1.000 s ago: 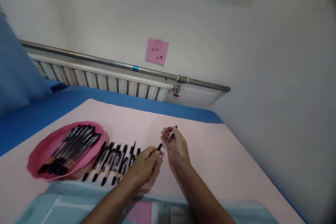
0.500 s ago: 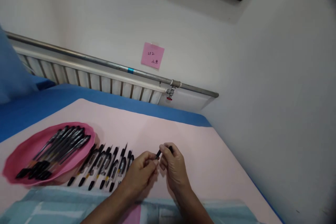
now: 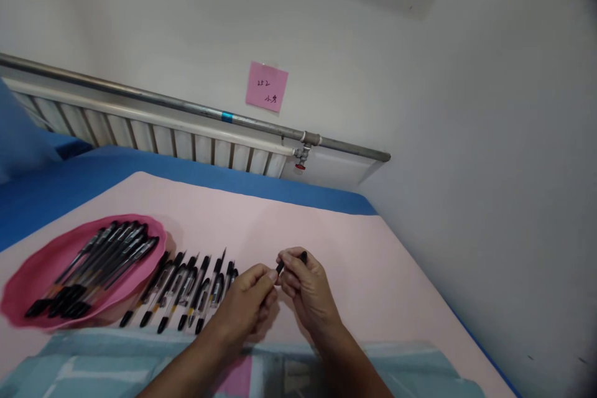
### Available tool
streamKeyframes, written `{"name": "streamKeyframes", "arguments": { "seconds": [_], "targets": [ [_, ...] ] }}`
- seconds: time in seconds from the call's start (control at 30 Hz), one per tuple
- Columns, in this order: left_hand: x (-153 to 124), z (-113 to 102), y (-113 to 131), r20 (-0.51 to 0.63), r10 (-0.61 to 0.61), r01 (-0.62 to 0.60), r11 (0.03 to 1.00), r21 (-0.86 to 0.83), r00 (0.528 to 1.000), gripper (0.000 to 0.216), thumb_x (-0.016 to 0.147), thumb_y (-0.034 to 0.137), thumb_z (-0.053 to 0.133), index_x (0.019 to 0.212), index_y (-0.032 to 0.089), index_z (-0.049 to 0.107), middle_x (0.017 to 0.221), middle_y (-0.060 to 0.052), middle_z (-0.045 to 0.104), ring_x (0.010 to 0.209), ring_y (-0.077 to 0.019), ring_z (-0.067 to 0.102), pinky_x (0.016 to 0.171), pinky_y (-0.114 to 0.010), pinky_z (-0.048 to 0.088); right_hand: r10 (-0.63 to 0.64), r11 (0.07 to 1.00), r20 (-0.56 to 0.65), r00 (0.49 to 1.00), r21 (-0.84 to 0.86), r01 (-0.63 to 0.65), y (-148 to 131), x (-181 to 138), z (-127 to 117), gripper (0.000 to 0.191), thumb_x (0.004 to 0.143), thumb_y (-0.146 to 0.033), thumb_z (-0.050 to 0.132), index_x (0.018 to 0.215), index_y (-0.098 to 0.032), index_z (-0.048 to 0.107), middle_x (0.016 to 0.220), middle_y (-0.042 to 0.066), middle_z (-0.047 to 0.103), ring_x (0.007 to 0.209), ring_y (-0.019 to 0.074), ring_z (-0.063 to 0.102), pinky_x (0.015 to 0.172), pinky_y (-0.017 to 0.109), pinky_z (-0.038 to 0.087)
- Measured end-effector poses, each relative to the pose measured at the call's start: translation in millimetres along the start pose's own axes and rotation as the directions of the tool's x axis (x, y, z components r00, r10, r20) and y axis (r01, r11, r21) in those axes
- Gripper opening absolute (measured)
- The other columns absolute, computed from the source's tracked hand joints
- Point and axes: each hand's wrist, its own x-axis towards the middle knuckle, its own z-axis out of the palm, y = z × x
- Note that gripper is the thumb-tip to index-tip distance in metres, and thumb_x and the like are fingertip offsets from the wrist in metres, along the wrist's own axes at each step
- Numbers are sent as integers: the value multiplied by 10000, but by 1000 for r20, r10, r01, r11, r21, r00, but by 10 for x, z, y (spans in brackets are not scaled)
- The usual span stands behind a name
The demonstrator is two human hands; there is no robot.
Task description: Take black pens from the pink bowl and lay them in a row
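My left hand (image 3: 249, 301) is closed, thumb and fingertips pinching the lower end of a small black pen part (image 3: 280, 267). My right hand (image 3: 310, 289) is curled round the upper end of this part. A second black end (image 3: 303, 257) pokes out above my right fingers; whether both belong to one piece is hidden. Left of my hands lies a row of clear pens with black ends (image 3: 180, 292), with loose black caps (image 3: 203, 293) among them. Several capped black pens (image 3: 109, 261) are piled in a pink scalloped dish (image 3: 28, 283).
A pale pink mat (image 3: 364, 273) covers the blue table (image 3: 326, 198). Light blue patterned cloth (image 3: 107, 360) lies along the near edge. Behind stand a white radiator (image 3: 181, 148), a metal pipe (image 3: 172, 102) and a red-handled valve (image 3: 301, 165). A pink note (image 3: 267, 87) is on the wall.
The camera view has tilted slightly down and shifted. My hands stay together over the mat, fingers slightly shifted on the black part. The pens and dish rest as before.
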Motion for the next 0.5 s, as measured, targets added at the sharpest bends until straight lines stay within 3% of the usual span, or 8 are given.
{"name": "streamKeyframes", "arguments": {
  "seconds": [0.1,0.2,0.37,0.5],
  "targets": [
    [-33,2,38,41,-32,35,996,-79,999,381,663,549,571,720,205,417,499,105,392,323,-2,194,325,-149,71,58,998,67,996,36,-61,-30,-7,6,151,668,-260,674,728,-142,600,651,-22,566,371,-1,262,340,154,213],
    [-44,-1,50,32,-22,25,996,-87,999,391,659,554,578,713,202,416,502,105,395,321,2,210,323,-143,77,35,997,47,998,62,-38,-3,-4,18,187,684,-287,664,811,-161,609,703,-15,588,368,2,264,337,162,229],
    [-16,-7,24,-11,-4,3,999,-44,1000,378,677,559,553,735,200,451,484,105,389,310,0,212,318,-145,76,-57,998,-57,997,13,58,81,28,0,199,667,-261,701,655,-183,518,418,-109,308,356,30,248,346,159,231],
    [10,-25,-1,-21,19,-20,999,-26,1000,372,673,551,556,719,200,443,471,105,385,303,-4,214,317,-149,73,-16,1000,-39,999,8,16,79,32,-18,159,668,-266,685,702,-162,570,433,-101,318,375,29,226,346,157,217]
  ]
}}
